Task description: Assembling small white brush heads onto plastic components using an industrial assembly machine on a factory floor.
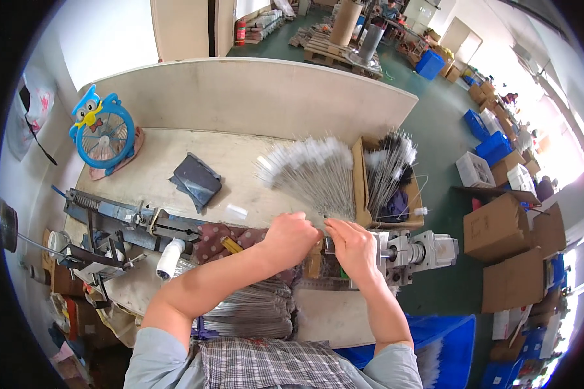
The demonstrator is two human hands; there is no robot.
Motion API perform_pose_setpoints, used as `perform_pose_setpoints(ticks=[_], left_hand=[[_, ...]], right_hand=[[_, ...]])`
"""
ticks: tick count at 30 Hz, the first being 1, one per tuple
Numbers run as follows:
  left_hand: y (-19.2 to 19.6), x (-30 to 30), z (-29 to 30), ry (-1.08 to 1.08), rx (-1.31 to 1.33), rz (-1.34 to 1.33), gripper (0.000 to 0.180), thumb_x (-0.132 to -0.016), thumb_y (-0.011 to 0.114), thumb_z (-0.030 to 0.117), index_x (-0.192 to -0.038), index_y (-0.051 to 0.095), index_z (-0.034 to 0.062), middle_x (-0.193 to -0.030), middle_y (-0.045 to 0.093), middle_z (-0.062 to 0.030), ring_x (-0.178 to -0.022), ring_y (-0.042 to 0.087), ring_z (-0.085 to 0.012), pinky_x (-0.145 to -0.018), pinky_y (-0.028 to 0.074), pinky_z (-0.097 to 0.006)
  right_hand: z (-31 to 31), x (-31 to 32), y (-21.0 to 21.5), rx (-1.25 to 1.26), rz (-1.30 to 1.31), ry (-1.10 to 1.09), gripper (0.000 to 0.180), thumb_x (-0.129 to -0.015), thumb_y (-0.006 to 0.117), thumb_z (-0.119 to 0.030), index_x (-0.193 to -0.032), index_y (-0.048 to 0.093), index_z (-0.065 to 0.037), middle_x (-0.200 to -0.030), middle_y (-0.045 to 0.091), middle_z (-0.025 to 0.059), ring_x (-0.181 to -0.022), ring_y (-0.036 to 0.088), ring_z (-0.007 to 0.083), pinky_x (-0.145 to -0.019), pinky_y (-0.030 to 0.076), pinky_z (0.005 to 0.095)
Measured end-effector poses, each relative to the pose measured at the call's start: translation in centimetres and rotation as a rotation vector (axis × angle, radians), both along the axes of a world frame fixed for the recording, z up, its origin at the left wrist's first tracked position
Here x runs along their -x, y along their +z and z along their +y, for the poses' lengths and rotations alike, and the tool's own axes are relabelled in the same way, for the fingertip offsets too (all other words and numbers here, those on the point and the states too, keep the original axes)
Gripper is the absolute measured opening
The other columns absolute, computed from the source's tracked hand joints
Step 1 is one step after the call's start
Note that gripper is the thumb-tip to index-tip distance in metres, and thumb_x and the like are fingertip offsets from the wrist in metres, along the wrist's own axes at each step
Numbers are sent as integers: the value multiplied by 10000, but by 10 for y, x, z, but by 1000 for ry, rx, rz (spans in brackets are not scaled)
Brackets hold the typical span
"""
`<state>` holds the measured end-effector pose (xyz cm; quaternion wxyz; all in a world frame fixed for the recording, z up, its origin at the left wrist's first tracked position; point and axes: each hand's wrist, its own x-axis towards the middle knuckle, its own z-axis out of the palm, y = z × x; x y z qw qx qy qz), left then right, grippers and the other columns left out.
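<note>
White-tufted wire brushes: fanned across bench. Left hand: curled. Right hand: fingers pressed together; pinched item, if any, cannot be told. Fingertip work beside metal spindle unit seemingly in hand; steady alignment probably required.

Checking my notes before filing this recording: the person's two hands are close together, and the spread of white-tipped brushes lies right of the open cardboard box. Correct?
Not quite: in the head view, the spread of white-tipped brushes lies left of the open cardboard box. The left hand and right hand are close together.
</note>
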<state>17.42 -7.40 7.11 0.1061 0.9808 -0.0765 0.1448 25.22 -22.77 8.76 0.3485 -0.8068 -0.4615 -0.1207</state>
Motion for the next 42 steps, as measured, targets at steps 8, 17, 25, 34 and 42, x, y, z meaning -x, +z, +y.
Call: perform_pose_setpoints(ticks=[8,17,25,34,42], left_hand=[[-17,-4,5,110,45,27,95,-718,672,265,-696,663,173,-615,592,-19,-672,611,-234,-591,493,-367],[-17,4,17,92,145,-207,150,-778,613,268,-671,613,163,-596,575,-16,-626,589,-229,-546,478,-351],[-11,1,13,104,144,-252,126,-756,618,242,-663,607,158,-600,559,-11,-620,571,-226,-542,472,-354],[-1,-26,15,96,-11,-202,49,-722,591,166,-726,638,153,-648,575,-2,-725,574,-214,-646,467,-364],[-44,-109,11,6,-119,-103,376,-808,622,265,-1179,600,211,-1111,577,-52,-925,588,-224,-803,463,-370]], right_hand=[[2,0,-7,43,102,-6,135,-823,637,-147,-920,681,-63,-833,667,107,-749,633,295,-642,502,368],[13,-3,-7,127,215,30,141,-829,631,-170,-919,693,-81,-829,653,99,-767,623,286,-670,486,357],[18,3,-4,193,11,-98,98,-806,636,-111,-882,663,-55,-807,643,116,-736,616,306,-650,480,368],[5,-4,-7,-56,26,-123,111,-788,630,-87,-893,668,-74,-803,653,80,-731,622,273,-648,490,364],[3,-4,-9,204,258,118,142,-780,665,-256,-858,727,-156,-763,660,104,-733,620,277,-666,495,379]])
